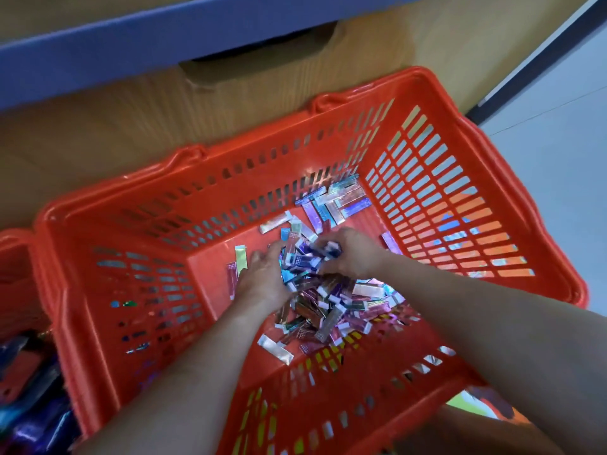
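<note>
Both grips close on one bundle of shiny packets above the floor of the orange basket. The left grip is at its 9 o'clock and the right grip at 3, fingers curled inward, likely to scoop many together. The loose pile lies at 6 o'clock.

a cardboard box with a hand-hole stands at the back, under a blue shelf edge. to the right lies pale grey floor, bordered by a dark strip. the light is soft and even.
</note>
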A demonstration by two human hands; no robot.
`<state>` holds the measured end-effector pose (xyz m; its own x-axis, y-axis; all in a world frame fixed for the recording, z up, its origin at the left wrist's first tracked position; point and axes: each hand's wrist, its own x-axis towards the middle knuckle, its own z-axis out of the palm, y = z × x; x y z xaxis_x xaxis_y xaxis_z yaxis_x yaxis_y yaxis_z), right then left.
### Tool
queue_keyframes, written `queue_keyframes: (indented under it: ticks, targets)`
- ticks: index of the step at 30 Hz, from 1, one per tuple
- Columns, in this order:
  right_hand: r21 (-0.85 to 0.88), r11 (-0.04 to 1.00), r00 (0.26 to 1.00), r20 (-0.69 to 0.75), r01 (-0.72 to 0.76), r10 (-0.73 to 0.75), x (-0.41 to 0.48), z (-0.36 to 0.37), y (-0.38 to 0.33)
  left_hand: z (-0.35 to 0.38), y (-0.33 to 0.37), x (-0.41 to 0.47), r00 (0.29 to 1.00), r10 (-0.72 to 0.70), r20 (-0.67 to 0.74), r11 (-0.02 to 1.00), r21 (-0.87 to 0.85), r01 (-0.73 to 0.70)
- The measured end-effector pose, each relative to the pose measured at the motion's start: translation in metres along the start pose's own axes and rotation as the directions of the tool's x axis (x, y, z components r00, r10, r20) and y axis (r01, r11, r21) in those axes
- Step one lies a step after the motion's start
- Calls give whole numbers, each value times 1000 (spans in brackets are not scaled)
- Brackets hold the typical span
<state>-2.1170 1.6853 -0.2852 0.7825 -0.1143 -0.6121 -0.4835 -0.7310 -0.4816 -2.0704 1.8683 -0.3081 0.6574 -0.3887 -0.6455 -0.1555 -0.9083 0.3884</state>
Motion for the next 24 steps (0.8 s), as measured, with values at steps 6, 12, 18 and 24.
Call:
queue_keyframes:
  ticks: [6, 12, 18, 24]
  targets:
    - [147, 966, 975, -35, -214, 221, -10, -26, 9, -3, 2, 6, 997, -70, -29, 993, -99, 67]
    - [528, 772, 925, 75, -354, 372, -22, -38, 9, 12, 9, 9, 976, -214, 40, 781, -593, 195]
    - [718, 570, 885, 139, -399, 445, -36, -43, 10, 2, 15, 7, 965, -246, 89, 660, -714, 234]
    - [858, 346, 881, 220, -379, 420, -45, -46, -4, -26, 24, 4, 965, -256, 50, 614, -763, 202]
